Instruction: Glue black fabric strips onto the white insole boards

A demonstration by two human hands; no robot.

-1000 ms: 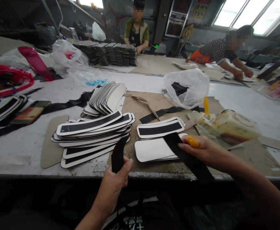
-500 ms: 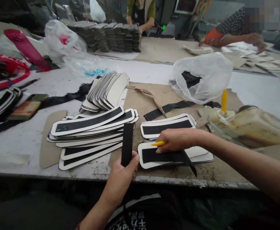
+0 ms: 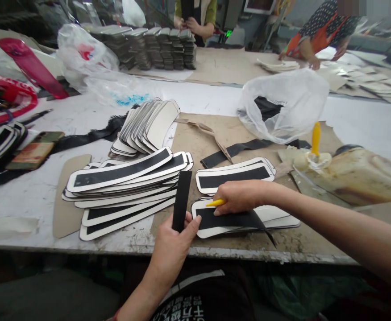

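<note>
My left hand (image 3: 177, 236) is closed round a short black strip (image 3: 182, 198) that stands up out of the fist. Its thumb tip is at the left end of a white curved panel (image 3: 201, 231). On that panel lies another black strip (image 3: 229, 219), whose right end hangs loose over the front edge. My right hand (image 3: 237, 197) presses this strip with its fingertips and also grips a yellow tapered tool (image 3: 216, 203), the rest of which the hand hides. Just behind is a second small stack of panels (image 3: 235, 177) with a black strip on top.
Left of my hands lies a fanned pile of strip-faced panels (image 3: 122, 171); plain white panels (image 3: 162, 122) lean behind it. A plastic bag (image 3: 284, 104) and a glue-smeared container (image 3: 366, 171) with a yellow handle (image 3: 316, 138) stand at right. Two co-workers work across the table.
My left hand has moved slightly right with its upright strip, its thumb now at the panel's left end. My right hand has shifted a little left along the flat strip.
</note>
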